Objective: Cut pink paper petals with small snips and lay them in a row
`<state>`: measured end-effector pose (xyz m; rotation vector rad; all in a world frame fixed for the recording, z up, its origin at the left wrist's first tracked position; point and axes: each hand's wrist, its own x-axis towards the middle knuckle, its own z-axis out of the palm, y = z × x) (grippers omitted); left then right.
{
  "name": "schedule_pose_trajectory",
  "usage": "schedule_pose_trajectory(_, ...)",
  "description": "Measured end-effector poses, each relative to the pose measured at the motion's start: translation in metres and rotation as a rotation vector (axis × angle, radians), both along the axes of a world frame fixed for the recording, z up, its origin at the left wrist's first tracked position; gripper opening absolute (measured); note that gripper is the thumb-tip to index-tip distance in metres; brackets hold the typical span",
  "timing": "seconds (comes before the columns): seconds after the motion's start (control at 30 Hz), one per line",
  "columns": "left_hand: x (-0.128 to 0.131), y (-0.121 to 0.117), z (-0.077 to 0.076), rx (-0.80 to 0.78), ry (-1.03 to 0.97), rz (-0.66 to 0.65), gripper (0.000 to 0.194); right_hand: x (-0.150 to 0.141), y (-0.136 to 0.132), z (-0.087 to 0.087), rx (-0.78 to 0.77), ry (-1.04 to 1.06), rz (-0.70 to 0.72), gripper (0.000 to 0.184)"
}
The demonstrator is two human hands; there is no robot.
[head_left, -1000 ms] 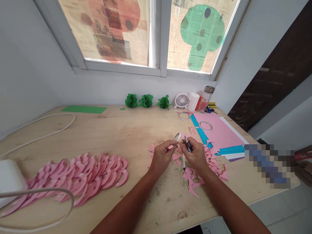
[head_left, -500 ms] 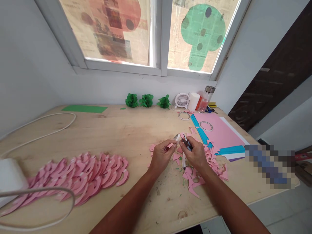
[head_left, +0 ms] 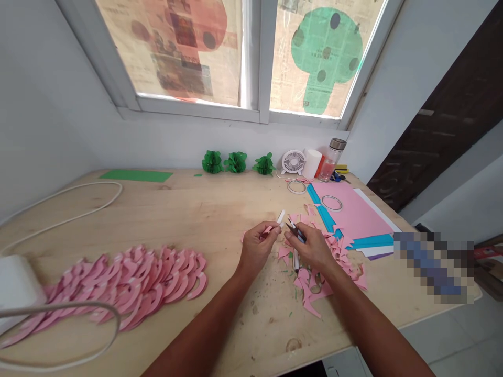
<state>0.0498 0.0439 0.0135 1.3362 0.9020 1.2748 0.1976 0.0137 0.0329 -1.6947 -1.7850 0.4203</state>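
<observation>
My left hand (head_left: 257, 246) is closed in a pinch on a small pink paper piece, mostly hidden by the fingers. A narrow white strip (head_left: 281, 216) sticks up from its fingertips, apparently tape. Just to the right, my right hand (head_left: 312, 245) is wrapped round a pair of scissors (head_left: 294, 229) with dark blades that point up and left, toward the left hand. Beneath the right hand lie pink paper scraps (head_left: 308, 298) and a white pen-like tool (head_left: 296, 262). On the left of the table is a large heap of curved pink paper pieces (head_left: 157, 283).
Coloured sheets, pink on top (head_left: 357, 209), lie at the right with a tape roll (head_left: 332, 203) on them. Along the wall stand green paper ornaments (head_left: 237, 162), a small fan (head_left: 293, 162) and a glass bottle (head_left: 333, 159). A white cable (head_left: 113, 314) loops across the left.
The hands have drawn slightly apart. The white strip now stands up clear of the left fingertips, and the scissors have backed off a little from it.
</observation>
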Motion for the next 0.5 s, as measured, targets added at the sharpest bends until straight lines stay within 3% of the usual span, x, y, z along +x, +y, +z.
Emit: schedule_pose_trajectory(0.5,0.001,0.0001,-0.0011,-0.006,-0.047,-0.027,0.018,0.0006,-0.0004,-0.0045,-0.016,0.039,0.124,0.035)
